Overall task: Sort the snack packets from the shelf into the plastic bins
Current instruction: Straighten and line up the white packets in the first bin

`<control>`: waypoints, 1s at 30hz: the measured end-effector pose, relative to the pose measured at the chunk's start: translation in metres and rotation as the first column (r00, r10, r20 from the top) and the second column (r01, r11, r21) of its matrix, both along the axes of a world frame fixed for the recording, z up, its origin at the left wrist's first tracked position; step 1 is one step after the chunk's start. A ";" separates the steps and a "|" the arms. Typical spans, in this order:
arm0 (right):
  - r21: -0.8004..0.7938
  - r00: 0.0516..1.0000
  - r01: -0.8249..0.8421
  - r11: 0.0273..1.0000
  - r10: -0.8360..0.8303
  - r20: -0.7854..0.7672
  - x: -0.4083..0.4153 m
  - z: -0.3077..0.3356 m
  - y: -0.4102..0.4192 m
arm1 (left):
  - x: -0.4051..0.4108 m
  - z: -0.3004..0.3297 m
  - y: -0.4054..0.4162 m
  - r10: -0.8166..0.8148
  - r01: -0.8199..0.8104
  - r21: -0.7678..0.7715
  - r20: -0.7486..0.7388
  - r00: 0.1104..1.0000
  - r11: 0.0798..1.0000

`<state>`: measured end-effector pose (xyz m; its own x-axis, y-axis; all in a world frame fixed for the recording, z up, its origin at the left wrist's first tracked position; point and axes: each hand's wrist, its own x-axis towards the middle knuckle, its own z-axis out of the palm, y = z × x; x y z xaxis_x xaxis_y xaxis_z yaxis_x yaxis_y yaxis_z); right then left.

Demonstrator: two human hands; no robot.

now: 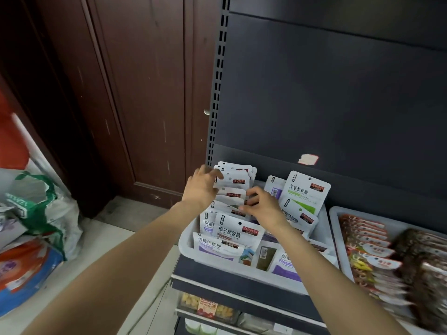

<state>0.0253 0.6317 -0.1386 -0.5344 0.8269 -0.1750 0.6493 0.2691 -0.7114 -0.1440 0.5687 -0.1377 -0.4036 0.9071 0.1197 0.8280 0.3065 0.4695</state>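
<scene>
Both hands in the white plastic bin (186,243) of glossy flat packets.
I saw the left hand (200,187) spread open against the upright packet stack (232,182) at 12 o'clock; the right hand (263,206) pinched a packet edge beside it.

I'm in a small shop. Dark slotted shelving (219,93) carries plastic bins (186,240) of snack packets (306,189) (more stock sits below).

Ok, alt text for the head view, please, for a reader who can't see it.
Both hands work a row of white snack packets standing in a white plastic bin on a dark shelf: left hand steadies the back packets, right hand pinches one mid-row. A second bin of red-and-brown packets sits right.
</scene>
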 end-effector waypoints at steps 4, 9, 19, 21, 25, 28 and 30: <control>-0.013 1.000 0.009 1.000 -0.009 0.005 0.003 -0.001 -0.001 | -0.003 -0.004 -0.010 -0.222 0.217 -0.064 -0.077 0.972 0.974; -0.004 0.997 -0.080 0.997 0.080 0.025 0.000 -0.008 -0.009 | -0.012 -0.018 -0.026 -0.334 0.337 -0.235 0.053 0.941 0.912; 0.002 0.997 0.029 1.000 -0.029 0.069 -0.020 -0.011 -0.007 | -0.029 -0.021 -0.047 -0.364 0.401 -0.215 0.189 0.912 0.891; 0.117 0.988 0.028 0.993 -0.045 0.150 -0.021 -0.015 -0.010 | -0.028 -0.020 -0.048 -0.335 0.377 -0.186 0.221 0.916 0.908; 0.267 0.984 0.171 0.948 -0.176 -0.005 -0.014 -0.006 -0.008 | -0.026 -0.018 -0.042 -0.121 0.157 -0.111 0.278 0.953 0.981; 0.015 0.924 0.267 0.964 -0.251 -0.289 -0.001 0.004 -0.004 | -0.025 -0.021 -0.031 -0.023 0.054 -0.091 0.309 0.951 0.994; -0.138 0.888 0.267 0.954 -0.299 -0.349 0.006 0.009 -0.006 | -0.026 -0.020 -0.026 -0.045 0.076 -0.093 0.303 0.952 0.993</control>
